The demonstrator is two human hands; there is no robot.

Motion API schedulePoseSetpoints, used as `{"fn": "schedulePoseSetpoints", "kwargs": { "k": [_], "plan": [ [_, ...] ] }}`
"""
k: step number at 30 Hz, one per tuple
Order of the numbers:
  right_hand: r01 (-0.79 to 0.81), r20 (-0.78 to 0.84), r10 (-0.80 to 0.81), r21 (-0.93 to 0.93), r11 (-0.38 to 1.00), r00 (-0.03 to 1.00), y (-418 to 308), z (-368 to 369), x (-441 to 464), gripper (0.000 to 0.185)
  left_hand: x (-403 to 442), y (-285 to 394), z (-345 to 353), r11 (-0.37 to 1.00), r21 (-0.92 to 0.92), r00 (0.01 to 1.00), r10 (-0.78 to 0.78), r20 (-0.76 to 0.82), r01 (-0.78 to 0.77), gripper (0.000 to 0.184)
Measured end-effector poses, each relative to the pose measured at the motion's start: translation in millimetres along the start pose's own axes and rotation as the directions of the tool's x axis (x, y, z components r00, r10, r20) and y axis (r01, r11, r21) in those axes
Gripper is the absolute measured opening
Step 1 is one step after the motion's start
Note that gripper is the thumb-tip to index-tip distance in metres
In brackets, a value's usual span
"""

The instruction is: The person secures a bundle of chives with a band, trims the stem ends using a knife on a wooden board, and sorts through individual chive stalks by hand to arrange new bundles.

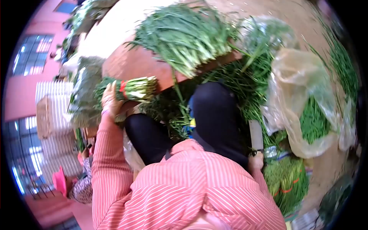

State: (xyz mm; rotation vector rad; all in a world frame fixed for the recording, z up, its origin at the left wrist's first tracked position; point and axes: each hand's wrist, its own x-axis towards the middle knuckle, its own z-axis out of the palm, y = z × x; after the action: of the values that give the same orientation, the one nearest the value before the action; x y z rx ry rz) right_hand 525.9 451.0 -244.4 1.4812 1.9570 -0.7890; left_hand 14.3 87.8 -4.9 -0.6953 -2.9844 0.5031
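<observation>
Jutting bundle [140,89], seemingly in left grip [110,100].

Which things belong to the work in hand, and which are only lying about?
Likely in the work: red-banded bundle in left hand; knife in right hand; reddish-brown board; loose green stalks.

Likely lying about: translucent plastic bag; ridged white stack.

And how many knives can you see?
1. The knife is in the right hand, beside the right knee, its blade pointing away from the body. Others could be hidden under the greens.
</observation>
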Motion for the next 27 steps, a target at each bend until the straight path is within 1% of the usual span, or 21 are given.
{"fn": "schedulePoseSetpoints", "kwargs": {
  "k": [1, 2, 3, 4, 5, 6, 7, 9, 11, 13, 15, 17, 18, 19, 20, 22, 23, 24, 25, 26, 27],
  "plan": [
    [0.017, -0.084, -0.016, 0.012, 1.0, 0.996, -5, -10, -10, 0.038, 0, 31, -32, 0.998, -0.051, 0.997, 0.029, 0.068, -0.026, 0.113],
    [0.013, -0.065, -0.011, 0.034, 0.999, 0.998, -8, -20, -16, 0.04, 6, 25, -20, 0.998, 0.014, 0.996, 0.053, 0.076, -0.054, 0.124],
    [0.001, -0.048, 0.001, 0.057, 0.998, 0.999, -7, -25, -19, 0.043, 6, 34, -28, 0.997, 0.014, 0.994, 0.068, 0.091, -0.07, 0.125],
    [0.147, -0.09, -0.139, 0.087, 0.985, 0.986, 2, -21, -15, 0.031, 9, 34, -26, 0.994, 0.045, 0.991, 0.093, 0.099, -0.098, 0.126],
    [0.163, -0.102, -0.154, 0.078, 0.984, 0.983, 7, -18, -8, 0.031, 14, 30, -23, 0.989, 0.074, 0.986, 0.121, 0.111, -0.129, 0.126],
    [-0.002, 0.088, -0.039, 0.431, 0.902, 0.995, -4, -35, -18, 0.025, 20, 25, -15, 0.989, 0.038, 0.985, 0.142, 0.096, -0.146, 0.124],
    [-0.224, 0.308, 0.002, 0.687, 0.692, 0.951, -16, -53, -35, 0.02, 25, 19, -7, 0.986, 0.001, 0.983, 0.166, 0.083, -0.166, 0.124],
    [-0.215, 0.282, 0.012, 0.703, 0.678, 0.959, -59, -89, -67, 0.019, 30, 9, -1, 0.974, -0.1, 0.963, 0.217, 0.162, -0.203, 0.123],
    [-0.013, 0.061, -0.047, 0.741, 0.671, 0.997, -76, -104, -76, 0.02, 26, 4, 3, 0.954, -0.227, 0.965, 0.23, 0.124, -0.198, 0.118],
    [0.245, -0.191, -0.159, 0.642, 0.727, 0.969, -94, -118, -78, 0.023, 22, 2, 2, 0.95, -0.257, 0.973, 0.208, 0.098, -0.177, 0.115],
    [0.512, -0.368, -0.361, 0.516, 0.687, 0.857, -120, -138, -83, 0.024, 15, 3, 4, 0.948, -0.28, 0.981, 0.18, 0.074, -0.152, 0.112],
    [0.657, -0.444, -0.493, 0.393, 0.643, 0.748, -164, -165, -104, 0.027, 8, 7, 9, 0.964, -0.266, 0.997, 0.008, -0.074, -0.028, 0.108],
    [0.759, -0.484, -0.586, 0.377, 0.531, 0.65, -194, -177, -122, 0.028, 5, 9, 18, 0.97, -0.241, 0.983, -0.061, -0.175, 0.017, 0.107],
    [0.703, -0.336, -0.65, 0.549, 0.452, 0.681, -208, -180, -118, 0.029, 4, 12, 20, 0.969, -0.231, 0.967, -0.136, -0.217, 0.085, 0.11],
    [0.718, -0.318, -0.684, 0.541, 0.438, 0.657, -228, -179, -120, 0.031, 6, 13, 21, 0.965, -0.21, 0.967, -0.195, -0.165, 0.159, 0.114],
    [0.653, -0.199, -0.69, 0.574, 0.494, 0.696, -280, -177, -133, 0.034, 10, 16, 14, 0.954, -0.185, 0.959, -0.26, -0.112, 0.237, 0.118],
    [0.633, -0.149, -0.686, 0.56, 0.535, 0.712, -307, -178, -145, 0.036, 13, 18, 0, 0.947, -0.144, 0.958, -0.278, 0.069, 0.286, 0.12],
    [0.654, -0.138, -0.731, 0.577, 0.489, 0.668, -327, -168, -143, 0.036, 16, 19, -13, 0.941, -0.095, 0.924, -0.293, 0.245, 0.324, 0.122],
    [0.662, -0.112, -0.747, 0.56, 0.498, 0.656, -344, -156, -135, 0.04, 19, 19, -25, 0.942, -0.094, 0.925, -0.293, 0.24, 0.323, 0.122],
    [0.726, -0.081, -0.766, 0.393, 0.563, 0.638, -361, -149, -127, 0.045, 21, 19, -35, 0.961, -0.096, 0.95, -0.234, 0.206, 0.258, 0.125],
    [0.806, -0.134, -0.804, 0.242, 0.539, 0.579, -376, -137, -119, 0.053, 25, 20, -42, 0.977, -0.096, 0.969, -0.172, 0.175, 0.191, 0.127]
  ]
}}
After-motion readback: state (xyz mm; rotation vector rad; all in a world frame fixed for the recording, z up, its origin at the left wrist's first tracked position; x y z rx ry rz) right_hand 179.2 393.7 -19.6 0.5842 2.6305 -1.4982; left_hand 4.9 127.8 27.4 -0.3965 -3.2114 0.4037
